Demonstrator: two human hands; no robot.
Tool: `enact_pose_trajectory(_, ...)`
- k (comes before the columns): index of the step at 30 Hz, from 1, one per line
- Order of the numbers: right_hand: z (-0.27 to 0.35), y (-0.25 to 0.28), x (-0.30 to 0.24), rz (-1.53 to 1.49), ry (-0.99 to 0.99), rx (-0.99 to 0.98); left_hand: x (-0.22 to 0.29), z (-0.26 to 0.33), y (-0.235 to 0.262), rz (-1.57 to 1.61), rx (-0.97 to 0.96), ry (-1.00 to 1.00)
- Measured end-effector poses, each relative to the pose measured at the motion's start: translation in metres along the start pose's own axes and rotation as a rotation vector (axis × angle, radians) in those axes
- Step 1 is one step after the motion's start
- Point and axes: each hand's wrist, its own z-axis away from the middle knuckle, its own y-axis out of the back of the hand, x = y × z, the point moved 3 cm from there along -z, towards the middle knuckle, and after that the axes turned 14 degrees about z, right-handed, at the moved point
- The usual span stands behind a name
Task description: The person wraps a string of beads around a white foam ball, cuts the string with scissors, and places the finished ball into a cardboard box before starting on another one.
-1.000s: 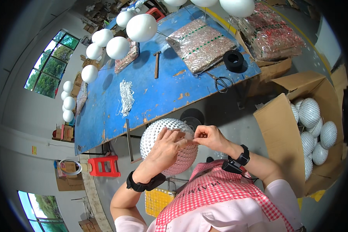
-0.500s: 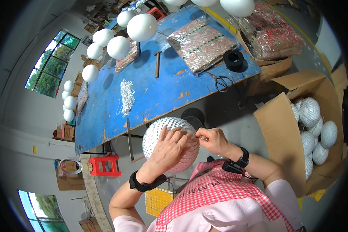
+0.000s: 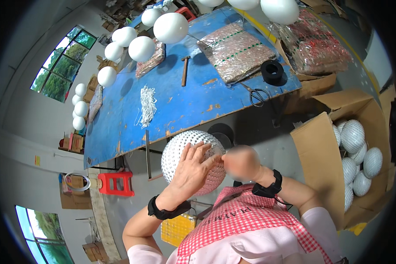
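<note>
Head view: left hand [image 3: 190,171] spreads over one studded ball [image 3: 173,152] (one right hand [image 3: 242,163], grip unclear).

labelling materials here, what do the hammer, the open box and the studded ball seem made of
Hammer: matte brown handle, probably wood; dark head, perhaps metal.
Box: dull brown cardboard, judging by its folded flaps.
Ball: shiny silvery studs, maybe plastic or metal; core hidden.

On my feed, a pale wall [image 3: 28,125] fills nine o'clock, daylit windows [image 3: 57,69] at ten and eight; I see a chipped blue table [image 3: 180,101] at twelve, red plastic stool [image 3: 104,184] at eight, grey floor [image 3: 275,147] at three.
</note>
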Motion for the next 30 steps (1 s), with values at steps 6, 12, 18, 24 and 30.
enact_pose_trajectory(6,0.000,0.007,0.000,0.088,0.113,0.010,0.009,-0.004,0.005,0.000,-0.002,0.068)
enact_pose_trajectory(12,-0.003,0.018,-0.010,0.344,0.329,0.051,0.001,0.000,0.016,-0.012,-0.033,-0.005)
enact_pose_trajectory(18,0.001,0.010,-0.014,0.147,0.220,0.011,0.000,-0.001,0.036,0.088,-0.041,0.031)
enact_pose_trajectory(24,-0.004,0.009,-0.019,-0.042,0.138,0.016,-0.009,0.004,0.030,0.115,-0.050,0.011)
enact_pose_trajectory(30,-0.001,0.012,-0.020,0.008,0.135,-0.062,0.002,0.001,0.029,0.094,-0.051,-0.009)
